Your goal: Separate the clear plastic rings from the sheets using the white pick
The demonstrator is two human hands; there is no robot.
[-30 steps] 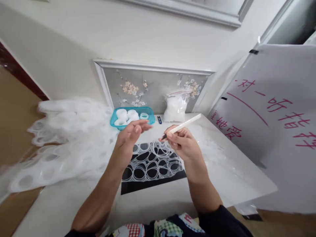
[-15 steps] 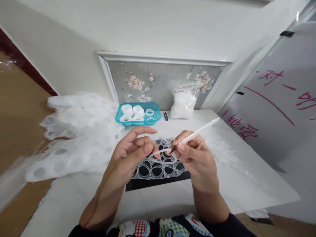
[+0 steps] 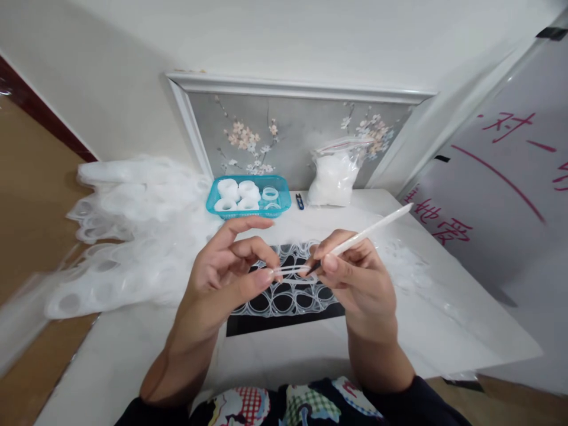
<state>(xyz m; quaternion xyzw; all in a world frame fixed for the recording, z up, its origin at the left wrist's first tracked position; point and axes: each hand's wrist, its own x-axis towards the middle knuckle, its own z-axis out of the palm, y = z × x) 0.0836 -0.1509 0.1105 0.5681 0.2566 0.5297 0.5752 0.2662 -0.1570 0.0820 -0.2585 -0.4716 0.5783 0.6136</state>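
Note:
Between my two hands is a thin translucent white plastic ring (image 3: pixel 291 268), seen nearly edge-on. The thumb and a finger of my left hand (image 3: pixel 226 266) pinch its left side, while the index finger is raised above. My right hand (image 3: pixel 357 272) grips a slim white pen-like tool (image 3: pixel 377 226), its dark pointed tip close to the ring's right side. Whether the tip touches the ring, I cannot tell. Below the hands lies a sheet of joined clear rings (image 3: pixel 284 303) on a black mat (image 3: pixel 284 325).
At the back stands a turquoise basket (image 3: pixel 248 213) holding white rolls and clear rings. Beside it are small dark blue thread snips (image 3: pixel 300 202) and a bag of white material (image 3: pixel 333 177). Translucent ring sheets (image 3: pixel 133 236) pile up at the left. A whiteboard (image 3: pixel 501 195) stands right.
The ring has tilted from an open oval to nearly edge-on, and my left thumb and finger have closed on its left side. The tool stays in my right hand. The camera view has shifted slightly.

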